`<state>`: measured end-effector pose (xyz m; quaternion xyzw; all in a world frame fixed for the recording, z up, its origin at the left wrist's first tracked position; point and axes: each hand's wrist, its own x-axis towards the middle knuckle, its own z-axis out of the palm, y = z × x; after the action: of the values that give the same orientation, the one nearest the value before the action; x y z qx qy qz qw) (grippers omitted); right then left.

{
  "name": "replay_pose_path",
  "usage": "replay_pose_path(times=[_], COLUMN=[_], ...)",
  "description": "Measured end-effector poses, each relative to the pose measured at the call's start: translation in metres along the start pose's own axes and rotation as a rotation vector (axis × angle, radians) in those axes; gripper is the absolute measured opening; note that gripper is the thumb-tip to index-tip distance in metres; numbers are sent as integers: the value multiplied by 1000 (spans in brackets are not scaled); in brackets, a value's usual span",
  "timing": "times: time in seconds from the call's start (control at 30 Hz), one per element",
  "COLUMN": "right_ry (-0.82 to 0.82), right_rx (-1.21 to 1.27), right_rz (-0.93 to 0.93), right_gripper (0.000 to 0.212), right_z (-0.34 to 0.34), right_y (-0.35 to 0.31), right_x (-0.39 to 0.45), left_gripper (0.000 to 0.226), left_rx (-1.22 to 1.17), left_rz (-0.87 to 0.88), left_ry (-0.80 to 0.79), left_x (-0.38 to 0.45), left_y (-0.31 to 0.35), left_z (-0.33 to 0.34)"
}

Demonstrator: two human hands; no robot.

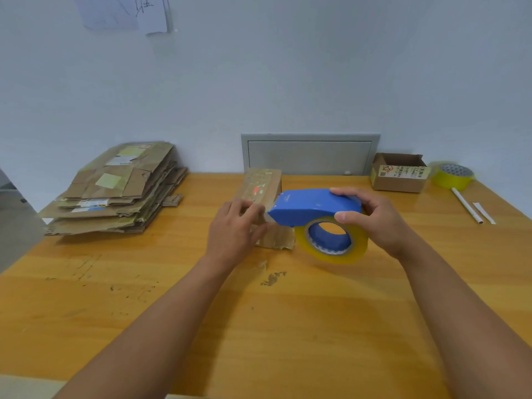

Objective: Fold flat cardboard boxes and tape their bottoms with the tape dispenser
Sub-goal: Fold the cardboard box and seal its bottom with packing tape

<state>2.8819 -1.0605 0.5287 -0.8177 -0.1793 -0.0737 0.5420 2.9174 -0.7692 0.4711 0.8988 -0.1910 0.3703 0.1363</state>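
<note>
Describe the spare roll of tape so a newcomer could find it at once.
Start at the orange wooden table and follow its far edge to the right corner. Beyond the small open cardboard box sits the yellow tape roll, lying flat, loose, with no blue dispenser around it.

- The tape dispenser (311, 207) my right hand (377, 223) grips is bright blue, its roll yellowish.
- The box (263, 191) under my left hand (234, 231) is brown cardboard with glossy tape and a red mark.
- Table (288, 326): honey-orange wood grain.
- Spare tape roll (453, 177): yellow.
- Flat boxes (115, 191): brown, pale labels.
</note>
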Motion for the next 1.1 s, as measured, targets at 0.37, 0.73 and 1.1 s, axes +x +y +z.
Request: replay_pose_path(times=[0.37, 0.73, 1.1], right_ry=[-150, 191, 393], right_rx=[-252, -204, -49], right_rz=[14, 58, 63], right_gripper=[31, 22, 35], right_z=[-4, -15, 2], right_y=[-37, -5, 4], right_x=[41, 22, 19], left_gripper=[37, 48, 27], left_rx=[-130, -121, 73], left_rz=[-58, -419, -317], left_ry=[-149, -165, -71], left_x=[0, 25, 19], left_y=[2, 35, 41], left_z=[-11, -8, 5])
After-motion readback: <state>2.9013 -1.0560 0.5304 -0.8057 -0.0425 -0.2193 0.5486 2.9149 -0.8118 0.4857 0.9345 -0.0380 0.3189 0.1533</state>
